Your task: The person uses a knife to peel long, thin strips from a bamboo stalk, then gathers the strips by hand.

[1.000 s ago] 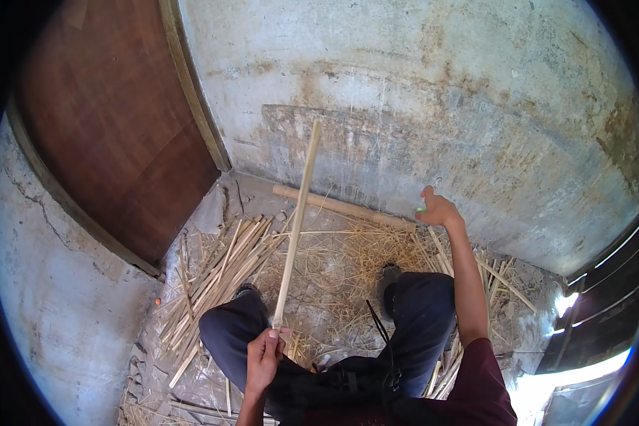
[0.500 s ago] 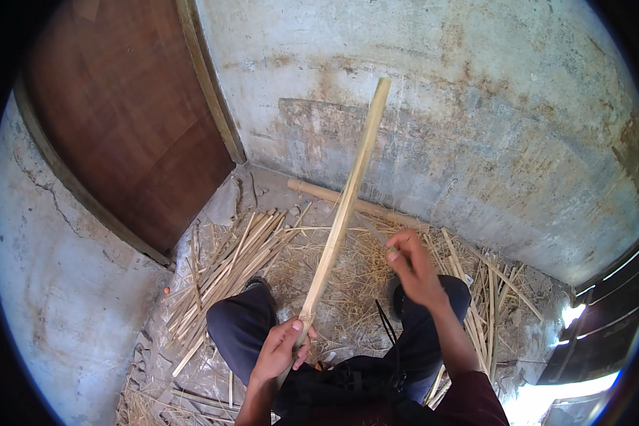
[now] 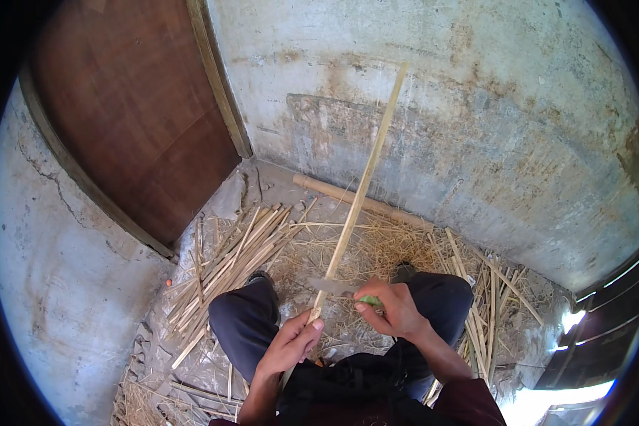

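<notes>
Left hand: the left hand (image 3: 291,346) is closed around the lower end of a long bamboo strip (image 3: 359,192), fingers wrapped tight, holding it tilted up and away toward the grey plastered wall (image 3: 476,121).
Right hand: the right hand (image 3: 394,309) is clenched on the green handle of a knife (image 3: 337,287), whose flat grey blade lies crosswise against the strip just above the left hand.
Strip position: it rises from between the knees, its far tip in front of the wall, well above the bamboo pole (image 3: 362,204) that lies along the wall's foot.
Surroundings: a heap of split bamboo strips (image 3: 238,259) lies to the left near the brown wooden door (image 3: 135,121); more strips (image 3: 476,298) and dry shavings cover the floor on the right.
Doing the step well: judging from the pose, the blade should meet the strip at a shallow angle and travel away from the holding hand, the left grip staying firm and below the edge so the strip does not twist.
Change from one second ago: the right hand then reached out to the floor by the pole; it is now back at the strip with the knife.
Change from half a second ago: the strip leans further right and the blade is set on it.
</notes>
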Action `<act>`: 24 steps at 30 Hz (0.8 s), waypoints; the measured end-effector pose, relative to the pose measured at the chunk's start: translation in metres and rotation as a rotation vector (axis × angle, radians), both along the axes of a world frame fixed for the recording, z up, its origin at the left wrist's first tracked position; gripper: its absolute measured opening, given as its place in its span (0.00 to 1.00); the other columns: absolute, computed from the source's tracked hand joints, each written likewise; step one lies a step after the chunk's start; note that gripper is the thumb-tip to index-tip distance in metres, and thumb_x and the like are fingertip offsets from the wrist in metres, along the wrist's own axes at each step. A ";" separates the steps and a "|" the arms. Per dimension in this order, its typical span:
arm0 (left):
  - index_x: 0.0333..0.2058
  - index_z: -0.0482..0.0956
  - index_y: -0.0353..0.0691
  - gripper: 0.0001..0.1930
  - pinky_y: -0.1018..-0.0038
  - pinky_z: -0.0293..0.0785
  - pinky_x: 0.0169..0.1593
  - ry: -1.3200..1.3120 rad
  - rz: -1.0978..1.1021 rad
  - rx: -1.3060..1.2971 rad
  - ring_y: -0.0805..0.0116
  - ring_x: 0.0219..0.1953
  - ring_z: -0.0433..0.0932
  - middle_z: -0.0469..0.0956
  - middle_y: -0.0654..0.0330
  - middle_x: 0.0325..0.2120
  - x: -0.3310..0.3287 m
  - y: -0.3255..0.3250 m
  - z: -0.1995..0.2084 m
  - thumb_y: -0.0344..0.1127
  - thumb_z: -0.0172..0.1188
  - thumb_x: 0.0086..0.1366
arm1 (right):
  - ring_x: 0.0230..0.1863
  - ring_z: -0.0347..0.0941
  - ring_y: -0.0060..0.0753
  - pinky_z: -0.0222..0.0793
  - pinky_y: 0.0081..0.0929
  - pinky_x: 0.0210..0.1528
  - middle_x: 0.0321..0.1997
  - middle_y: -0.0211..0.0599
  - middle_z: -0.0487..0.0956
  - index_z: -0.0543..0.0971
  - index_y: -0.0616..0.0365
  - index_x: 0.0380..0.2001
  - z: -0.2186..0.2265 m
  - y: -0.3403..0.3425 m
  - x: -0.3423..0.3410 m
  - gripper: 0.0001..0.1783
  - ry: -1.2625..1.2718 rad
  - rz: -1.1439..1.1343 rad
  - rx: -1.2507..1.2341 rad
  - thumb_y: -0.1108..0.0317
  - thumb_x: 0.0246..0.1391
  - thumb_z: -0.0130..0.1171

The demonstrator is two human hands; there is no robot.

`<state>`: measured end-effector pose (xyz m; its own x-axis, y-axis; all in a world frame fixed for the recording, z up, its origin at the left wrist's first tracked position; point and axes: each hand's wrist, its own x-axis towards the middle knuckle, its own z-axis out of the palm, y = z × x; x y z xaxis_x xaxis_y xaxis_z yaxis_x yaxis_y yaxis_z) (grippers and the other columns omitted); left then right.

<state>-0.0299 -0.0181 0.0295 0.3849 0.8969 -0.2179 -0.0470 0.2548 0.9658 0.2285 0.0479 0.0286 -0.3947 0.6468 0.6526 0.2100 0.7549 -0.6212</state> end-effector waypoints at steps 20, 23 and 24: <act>0.47 0.76 0.30 0.14 0.52 0.71 0.34 0.568 0.100 0.328 0.42 0.27 0.79 0.76 0.43 0.21 0.035 0.003 0.016 0.38 0.53 0.79 | 0.25 0.82 0.42 0.75 0.38 0.26 0.30 0.34 0.81 0.79 0.50 0.43 0.000 -0.008 -0.016 0.15 -0.410 -0.279 -0.043 0.72 0.51 0.67; 0.46 0.76 0.30 0.15 0.53 0.72 0.43 0.618 0.106 0.419 0.39 0.36 0.78 0.79 0.43 0.30 0.038 0.004 0.006 0.41 0.52 0.80 | 0.25 0.80 0.43 0.73 0.40 0.26 0.28 0.32 0.79 0.80 0.50 0.37 -0.008 -0.005 -0.017 0.11 -0.471 -0.312 0.032 0.72 0.48 0.65; 0.46 0.76 0.30 0.15 0.53 0.72 0.43 0.618 0.103 0.420 0.39 0.36 0.78 0.79 0.43 0.30 0.039 0.004 0.005 0.41 0.52 0.80 | 0.24 0.79 0.43 0.73 0.40 0.25 0.27 0.32 0.78 0.80 0.50 0.35 -0.010 -0.003 -0.017 0.09 -0.473 -0.316 0.065 0.72 0.47 0.65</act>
<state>0.0095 -0.0144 0.0346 0.2135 0.9769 0.0012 0.5311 -0.1171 0.8392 0.2115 0.0445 0.0185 -0.4477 0.7452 0.4942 0.6758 0.6439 -0.3587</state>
